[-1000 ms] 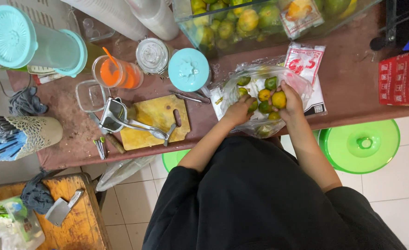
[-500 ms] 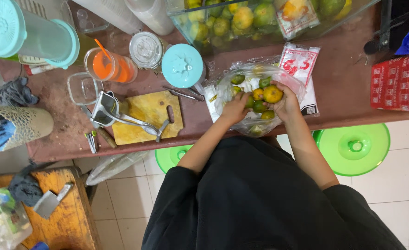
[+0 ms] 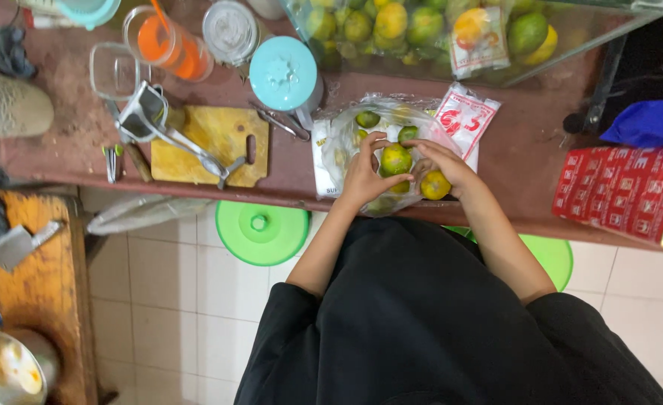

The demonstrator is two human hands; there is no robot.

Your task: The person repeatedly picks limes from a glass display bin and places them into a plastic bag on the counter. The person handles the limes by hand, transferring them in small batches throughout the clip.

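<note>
At the far left a worn orange wooden block [image 3: 43, 300] is seen, with a steel cleaver [image 3: 18, 244] laid on it and a round metal bowl [image 3: 13, 369] cut off by the lower edge; on the reddish-brown counter [image 3: 526, 157] a yellow rectangular wooden cutting board [image 3: 208, 142] is crossed by a hinged metal citrus press [image 3: 170, 131]; behind it stand a clear cup of orange juice [image 3: 168, 41] and a jar with a pale blue scalloped lid [image 3: 284, 70]; below the counter edge a bright green round plastic lid [image 3: 262, 231] lies over the white tiled floor [image 3: 159, 300].

The left hand [image 3: 365, 176] is curled around a small green-yellow citrus fruit [image 3: 395, 159], thumb beneath and fingertips [image 3: 380, 137] over its top, inside a crinkled clear plastic bag [image 3: 343, 142] (other fruits in it are blurred by the film); the right hand [image 3: 444, 161] is set just beside, its fingers bent over the bag's mouth, with a yellow round citrus fruit [image 3: 435, 184] touching the underside of the palm; whether that fruit is gripped cannot be told.

Further right lie a red-and-white printed sachet [image 3: 465, 116], a glass case of green and yellow fruit [image 3: 571, 37] partly out of frame, a blue cloth [image 3: 650, 122] and a red printed carton [image 3: 620, 191].
</note>
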